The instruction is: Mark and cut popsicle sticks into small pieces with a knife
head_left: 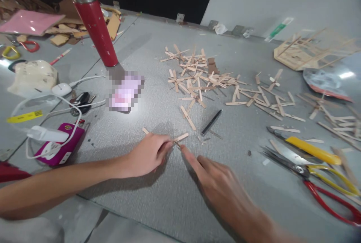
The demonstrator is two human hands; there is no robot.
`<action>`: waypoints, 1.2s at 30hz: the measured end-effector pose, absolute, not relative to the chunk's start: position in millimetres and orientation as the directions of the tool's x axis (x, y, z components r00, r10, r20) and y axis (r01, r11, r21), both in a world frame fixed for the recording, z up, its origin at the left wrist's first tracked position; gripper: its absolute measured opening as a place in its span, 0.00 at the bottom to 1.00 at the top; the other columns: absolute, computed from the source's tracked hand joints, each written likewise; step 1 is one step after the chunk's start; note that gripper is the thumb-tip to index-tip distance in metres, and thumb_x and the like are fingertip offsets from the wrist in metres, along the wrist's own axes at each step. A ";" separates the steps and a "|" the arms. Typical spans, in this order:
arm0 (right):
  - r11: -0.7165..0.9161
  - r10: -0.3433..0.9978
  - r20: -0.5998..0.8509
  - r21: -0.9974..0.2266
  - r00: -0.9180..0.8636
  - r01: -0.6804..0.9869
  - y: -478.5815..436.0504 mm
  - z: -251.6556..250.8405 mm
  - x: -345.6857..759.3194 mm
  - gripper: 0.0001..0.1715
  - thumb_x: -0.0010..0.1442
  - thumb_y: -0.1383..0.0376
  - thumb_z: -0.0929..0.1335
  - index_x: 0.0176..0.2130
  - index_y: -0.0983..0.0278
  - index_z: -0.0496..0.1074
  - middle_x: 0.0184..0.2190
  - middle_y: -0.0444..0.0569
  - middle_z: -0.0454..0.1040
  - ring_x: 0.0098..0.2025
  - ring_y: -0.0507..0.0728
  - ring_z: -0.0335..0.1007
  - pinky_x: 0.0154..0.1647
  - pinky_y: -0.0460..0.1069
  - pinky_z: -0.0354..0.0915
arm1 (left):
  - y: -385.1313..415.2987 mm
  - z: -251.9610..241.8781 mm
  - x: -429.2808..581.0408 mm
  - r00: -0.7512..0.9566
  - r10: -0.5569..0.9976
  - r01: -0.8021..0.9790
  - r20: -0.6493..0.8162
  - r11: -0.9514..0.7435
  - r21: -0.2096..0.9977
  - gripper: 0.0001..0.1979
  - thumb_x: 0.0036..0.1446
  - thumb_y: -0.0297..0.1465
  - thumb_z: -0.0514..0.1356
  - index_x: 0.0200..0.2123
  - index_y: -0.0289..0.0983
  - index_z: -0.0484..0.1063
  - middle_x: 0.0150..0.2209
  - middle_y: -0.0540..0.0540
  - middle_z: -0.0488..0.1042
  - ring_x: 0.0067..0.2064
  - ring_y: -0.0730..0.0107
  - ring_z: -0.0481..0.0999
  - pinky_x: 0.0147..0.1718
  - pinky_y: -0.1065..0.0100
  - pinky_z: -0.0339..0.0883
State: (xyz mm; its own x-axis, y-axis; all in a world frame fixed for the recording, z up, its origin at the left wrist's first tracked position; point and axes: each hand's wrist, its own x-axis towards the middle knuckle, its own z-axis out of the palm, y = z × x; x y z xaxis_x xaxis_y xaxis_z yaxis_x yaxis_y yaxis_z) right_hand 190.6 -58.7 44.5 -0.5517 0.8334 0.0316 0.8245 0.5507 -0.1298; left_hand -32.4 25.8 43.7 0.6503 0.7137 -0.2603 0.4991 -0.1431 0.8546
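Observation:
My left hand point(150, 152) is closed on a small flat wooden stick point(181, 137), low over the near part of the table. Another pale stick end point(145, 131) pokes out behind its knuckles. My right hand point(218, 175) comes in from the lower right, index finger stretched to the stick and the other fingers curled under. At that fingertip is a thin dark sliver, too small to name; the palm side is hidden. Just beyond the hands lie a loose wooden piece point(188, 117) with a slot and a dark pen-like tool point(211, 122).
Crossed stick pieces point(197, 66) are heaped mid-table. At right lie scissors point(303, 169), a yellow-handled cutter point(313, 149) and a wooden frame point(293, 53). A red flask point(96, 28), a lit phone point(125, 92) and a purple power strip point(60, 143) with cables are at left.

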 end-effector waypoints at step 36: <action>0.498 0.839 0.355 -0.193 -0.413 0.845 -52.5 13.4 177.2 0.43 0.65 0.82 0.57 0.75 0.68 0.44 0.33 0.46 0.72 0.27 0.49 0.69 0.23 0.41 0.64 | 15.4 39.7 -25.1 0.453 0.833 0.514 -0.318 0.048 0.857 0.20 0.72 0.39 0.48 0.26 0.40 0.60 0.16 0.55 0.66 0.12 0.75 0.67 0.12 0.76 0.55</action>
State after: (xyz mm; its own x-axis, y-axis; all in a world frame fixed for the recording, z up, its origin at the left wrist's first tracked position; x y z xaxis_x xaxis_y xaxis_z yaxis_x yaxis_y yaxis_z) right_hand 177.2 -52.5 13.4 -0.4130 0.8386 0.3553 0.8453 0.4981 -0.1931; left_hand -25.1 15.4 39.7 0.4535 0.8325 -0.3183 0.5135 0.0479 0.8568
